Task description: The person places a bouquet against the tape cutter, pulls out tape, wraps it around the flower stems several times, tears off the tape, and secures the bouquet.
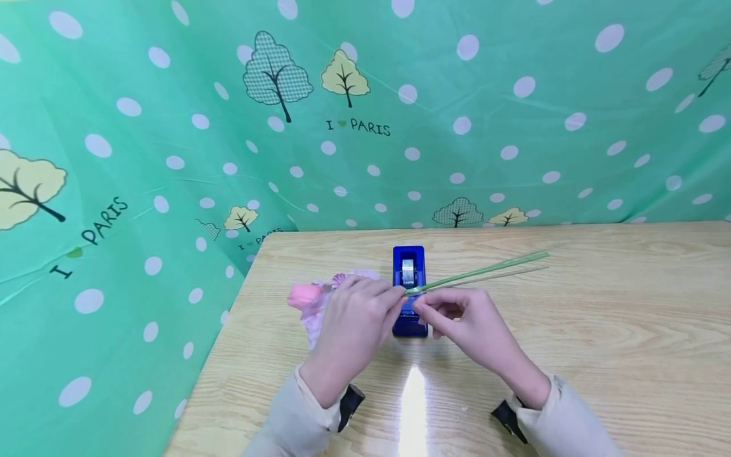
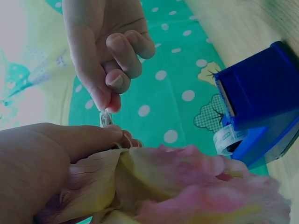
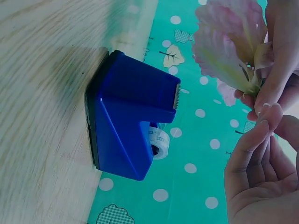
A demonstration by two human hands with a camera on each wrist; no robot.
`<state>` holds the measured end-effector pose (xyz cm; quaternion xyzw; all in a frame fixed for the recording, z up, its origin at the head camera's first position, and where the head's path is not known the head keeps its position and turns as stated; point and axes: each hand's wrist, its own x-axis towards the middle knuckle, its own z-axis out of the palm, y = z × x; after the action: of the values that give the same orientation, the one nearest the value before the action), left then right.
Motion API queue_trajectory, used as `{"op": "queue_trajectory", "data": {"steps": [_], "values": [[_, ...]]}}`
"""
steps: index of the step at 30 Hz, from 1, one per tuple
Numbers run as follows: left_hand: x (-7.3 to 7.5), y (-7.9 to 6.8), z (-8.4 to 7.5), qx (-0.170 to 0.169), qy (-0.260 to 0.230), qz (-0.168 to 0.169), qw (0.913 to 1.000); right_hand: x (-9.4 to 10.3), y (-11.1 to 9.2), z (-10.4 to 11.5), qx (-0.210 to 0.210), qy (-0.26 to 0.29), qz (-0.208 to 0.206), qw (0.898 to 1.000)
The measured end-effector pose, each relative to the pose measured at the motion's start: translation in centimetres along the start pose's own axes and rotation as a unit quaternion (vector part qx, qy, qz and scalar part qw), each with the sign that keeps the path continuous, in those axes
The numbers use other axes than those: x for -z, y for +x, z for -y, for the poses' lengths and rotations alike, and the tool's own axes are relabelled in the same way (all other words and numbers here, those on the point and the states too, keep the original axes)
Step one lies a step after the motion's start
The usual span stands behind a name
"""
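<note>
My left hand (image 1: 360,311) grips a bunch of artificial flowers by the stems just below the blooms. Pink and lilac petals (image 1: 304,296) show on its left side; in the left wrist view the ruffled pink-yellow petals (image 2: 187,186) fill the lower part. Green stems (image 1: 485,270) run out to the right, past my right hand (image 1: 474,324). Thumb and forefinger of that hand pinch a small shiny clear strip of tape (image 2: 106,117) at the stems, close beside the left fingertips. The hands partly hide the blooms and the taped spot.
Under and behind the hands, a blue tape dispenser (image 1: 408,260) stands on the wooden table (image 1: 628,349), with a roll of tape (image 3: 159,143) in it and a toothed cutter (image 3: 177,96). A green dotted cloth (image 1: 400,114) hangs behind the table and along its left side.
</note>
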<state>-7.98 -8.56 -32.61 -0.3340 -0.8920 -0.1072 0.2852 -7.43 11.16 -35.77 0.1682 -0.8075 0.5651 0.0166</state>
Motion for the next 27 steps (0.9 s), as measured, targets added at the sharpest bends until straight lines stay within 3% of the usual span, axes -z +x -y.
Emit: {"op": "queue_trajectory", "data": {"steps": [16,22,27], "values": [[-0.3,-0.2,-0.1,-0.023,0.024,-0.010,0.9994,0.0,-0.1,0.0,-0.011,-0.011,-0.005,1.000],[-0.8,-0.2,-0.3,-0.042,0.044,-0.011,0.9981,-0.1,0.0,0.0,-0.040,-0.019,-0.011,0.999],[-1.1,-0.3,-0.3,-0.044,0.052,-0.019,0.9975,0.0,0.0,0.0,-0.077,0.021,0.006,0.997]]}}
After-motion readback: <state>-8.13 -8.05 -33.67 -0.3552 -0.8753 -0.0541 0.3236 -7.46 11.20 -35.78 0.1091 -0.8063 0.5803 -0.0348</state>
